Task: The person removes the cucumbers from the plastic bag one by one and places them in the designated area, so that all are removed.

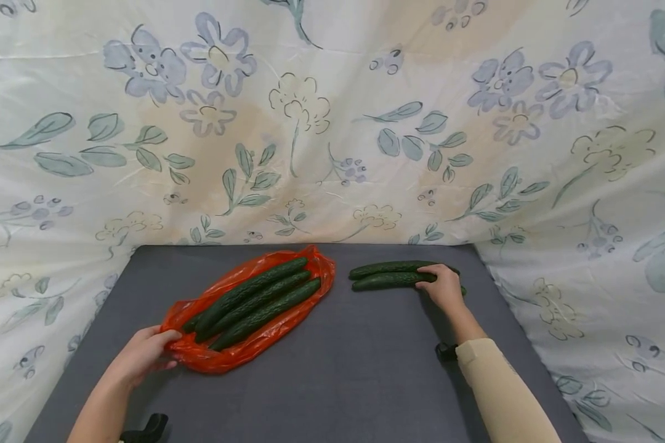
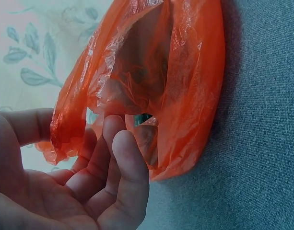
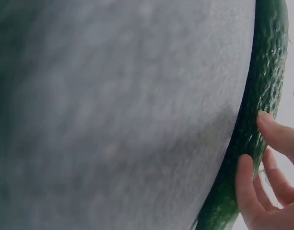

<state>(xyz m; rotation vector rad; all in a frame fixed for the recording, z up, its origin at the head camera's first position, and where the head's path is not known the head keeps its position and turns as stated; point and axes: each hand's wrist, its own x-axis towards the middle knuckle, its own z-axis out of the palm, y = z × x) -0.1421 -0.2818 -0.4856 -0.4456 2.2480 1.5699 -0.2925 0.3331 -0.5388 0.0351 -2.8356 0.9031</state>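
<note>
Pale cloth (image 1: 299, 154) printed with blue flowers and green leaves hangs behind and around a dark gray desk (image 1: 338, 369). Left of centre on the desk lies a red plastic bag (image 1: 249, 351), three green cucumbers (image 1: 255, 305) side by side in it. Two more cucumbers (image 1: 388, 281) lie together to the bag's right, apart from it. The left hand (image 1: 138, 354) has its grip on the bag's near left end; the right hand (image 1: 446, 286) has its grip curled over the loose pair, toward their right end.
</note>
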